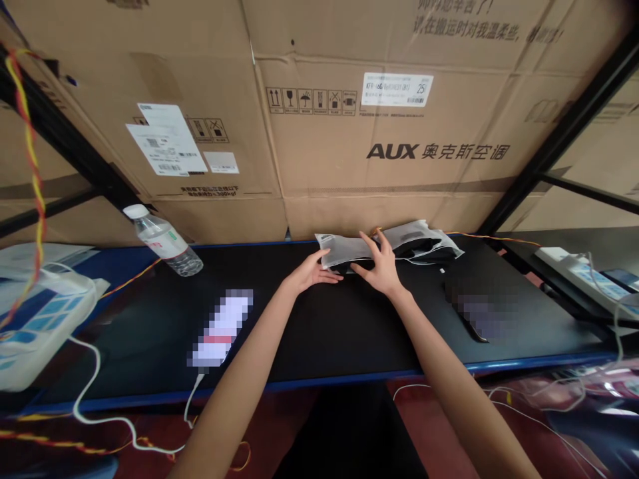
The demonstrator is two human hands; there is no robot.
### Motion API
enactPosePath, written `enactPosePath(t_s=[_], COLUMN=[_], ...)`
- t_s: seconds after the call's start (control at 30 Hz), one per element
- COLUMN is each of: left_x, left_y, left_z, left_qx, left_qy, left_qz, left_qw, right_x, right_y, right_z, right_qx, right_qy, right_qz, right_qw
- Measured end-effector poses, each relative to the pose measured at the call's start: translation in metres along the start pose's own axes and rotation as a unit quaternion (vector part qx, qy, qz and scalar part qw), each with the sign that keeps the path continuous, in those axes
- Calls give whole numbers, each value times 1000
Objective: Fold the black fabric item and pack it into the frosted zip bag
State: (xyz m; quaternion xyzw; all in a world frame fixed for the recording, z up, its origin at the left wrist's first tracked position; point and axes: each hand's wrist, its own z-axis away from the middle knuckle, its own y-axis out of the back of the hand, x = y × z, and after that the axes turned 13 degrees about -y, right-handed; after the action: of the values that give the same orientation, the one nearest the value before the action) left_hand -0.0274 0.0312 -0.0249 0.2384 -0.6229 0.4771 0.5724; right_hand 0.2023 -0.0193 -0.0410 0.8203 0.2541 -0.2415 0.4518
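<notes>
A translucent white plastic bag (344,247) with something black showing along its lower edge lies at the back of the black table, against a cardboard box. My left hand (310,273) has its left end between the thumb, on top, and the outstretched fingers, lower down. Over the bag's right end is my right hand (382,267), thumb and fingers spread apart, its fingertips touching or just above the plastic. Just right of that hand lies a second frosted bag (412,233) with dark contents, partly overlapped. What the black contents are, I cannot make out.
Large cardboard boxes (324,159) form a wall behind the table (344,332). A water bottle (167,243) leans at the left, near a phone (222,329) on a white cable. Another dark phone (476,313) lies right. Power strips (50,326) and black posts (559,126) flank the table.
</notes>
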Motion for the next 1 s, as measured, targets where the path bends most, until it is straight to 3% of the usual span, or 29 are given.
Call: enactPosePath(t_s=[0.1, 0.2, 0.37, 0.53, 0.67, 0.83, 1.0], left_x=[0, -7, -21, -27, -30, -33, -36], left_y=[7, 9, 10, 7, 0, -7, -2], left_z=[16, 25, 14, 7, 6, 5, 3], left_qx=[26, 1, 75, 169, 207, 211, 197], left_qy=[-97, -159, -228, -264, -272, -266, -274], left_qz=[-97, -167, -254, -262, -281, -271, -268], left_qw=[990, 973, 937, 913, 897, 901, 903], right_x=[14, 20, 22, 22, 14, 6, 8], right_y=[-5, -11, -13, -19, -25, -27, -25], right_z=[-3, -4, -4, -5, -5, -3, 0], right_qx=[-101, -94, -103, -93, -112, -94, -81], right_qy=[20, 13, -8, -36, -57, -46, -48], right_qz=[-12, -26, -92, -128, -130, -124, -95], right_qw=[995, 995, 990, 987, 983, 987, 991])
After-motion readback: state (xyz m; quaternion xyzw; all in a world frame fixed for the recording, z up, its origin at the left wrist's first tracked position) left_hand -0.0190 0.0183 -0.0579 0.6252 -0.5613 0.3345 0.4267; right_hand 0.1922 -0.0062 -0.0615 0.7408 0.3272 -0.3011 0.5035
